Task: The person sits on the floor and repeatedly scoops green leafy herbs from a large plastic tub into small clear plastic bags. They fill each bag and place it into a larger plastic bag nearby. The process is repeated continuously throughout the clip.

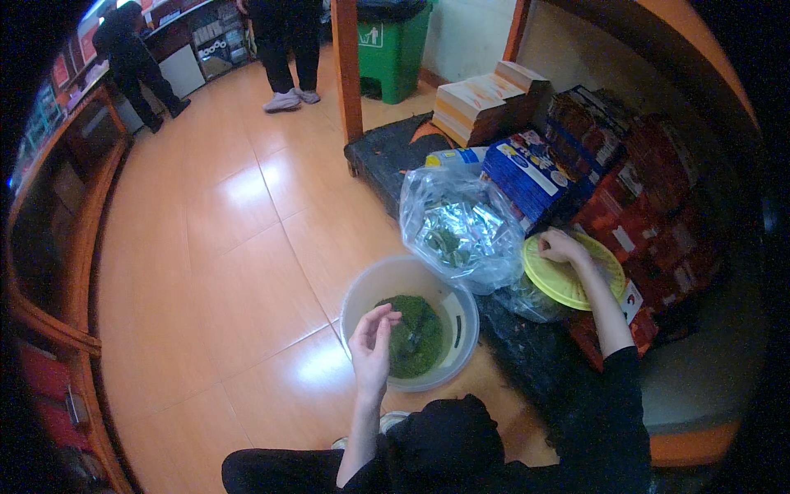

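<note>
A translucent plastic bucket (460, 364) stands on the tiled floor before me, with green leafy matter (426, 346) in its bottom. My left hand (373, 336) is raised over the bucket's left side, fingers curled and apart, with nothing seen in it. To the right, my right hand (563, 247) is over a round yellow plastic lid or basket (598, 272); its fingertips are bent and partly hidden, so whether they grip anything is unclear. Between the hands and farther forward, an open clear plastic bag (419, 204) holds small shiny packets (475, 222) and some green matter (447, 244).
Blue boxes (524, 167), stacked cartons (475, 102) and red packages (648, 210) crowd the right side on a dark low platform (389, 154). Beyond an orange post (347, 74) is a green pedal bin (398, 55). Two people (287, 49) (133, 62) stand farther off; a wood-framed cabinet (92, 247) lines the left.
</note>
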`<state>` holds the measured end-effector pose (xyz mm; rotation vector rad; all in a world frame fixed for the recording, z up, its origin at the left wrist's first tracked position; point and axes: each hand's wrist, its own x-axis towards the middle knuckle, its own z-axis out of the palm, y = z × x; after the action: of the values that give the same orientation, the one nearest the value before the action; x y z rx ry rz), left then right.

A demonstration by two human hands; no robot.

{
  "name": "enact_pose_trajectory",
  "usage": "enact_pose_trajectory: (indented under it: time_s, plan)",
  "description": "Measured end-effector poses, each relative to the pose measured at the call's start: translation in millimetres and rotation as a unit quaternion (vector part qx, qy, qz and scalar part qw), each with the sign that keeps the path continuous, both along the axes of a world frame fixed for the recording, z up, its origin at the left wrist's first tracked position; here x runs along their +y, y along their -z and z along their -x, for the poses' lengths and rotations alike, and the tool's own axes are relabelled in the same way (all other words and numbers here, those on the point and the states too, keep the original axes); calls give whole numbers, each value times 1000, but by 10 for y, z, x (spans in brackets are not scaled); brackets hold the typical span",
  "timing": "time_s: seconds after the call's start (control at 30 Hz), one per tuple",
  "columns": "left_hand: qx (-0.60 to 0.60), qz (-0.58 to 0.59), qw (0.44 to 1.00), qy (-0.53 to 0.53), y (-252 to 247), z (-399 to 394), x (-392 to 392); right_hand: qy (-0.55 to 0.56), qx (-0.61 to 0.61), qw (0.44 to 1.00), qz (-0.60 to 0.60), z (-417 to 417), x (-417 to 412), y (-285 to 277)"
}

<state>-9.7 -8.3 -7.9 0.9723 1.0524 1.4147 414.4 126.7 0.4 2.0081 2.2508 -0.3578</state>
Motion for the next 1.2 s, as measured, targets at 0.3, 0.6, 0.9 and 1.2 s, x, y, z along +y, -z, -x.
enact_pose_trajectory:
  time_s: [0.3,0.6,0.9,1.2]
  plan:
    - [-23,13,1000,4,44,-63,-7,20,42,998,-31,-38,-101,89]
    - [2,2,1000,-11,67,-85,-33,29,74,952,-295,849,-356,-583]
    - [-35,-40,999,11,254,-326,-67,-88,382,909,-141,2747,-1004,-319]
    - [-1,13,1000,-11,396,-69,-12,-154,379,890,-200,3039,-1074,-59]
